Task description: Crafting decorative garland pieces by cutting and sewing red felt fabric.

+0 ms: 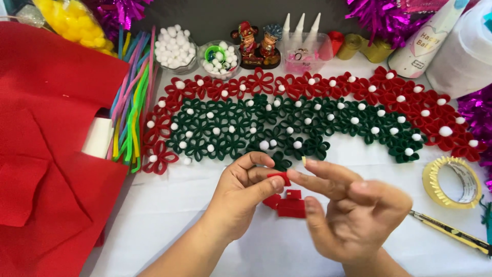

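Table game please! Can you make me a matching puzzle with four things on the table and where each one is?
Things:
1. Tape roll
2. Red felt sheet
3. Bowl of white pompoms
4. Small red strip

Places:
A. Far side of the table, behind the flower mat
B. Pinched in the left hand
C. Right side, beside the cutter
D. Left side, beside the coloured sticks

Pairs: 1-C, 2-D, 3-A, 4-B
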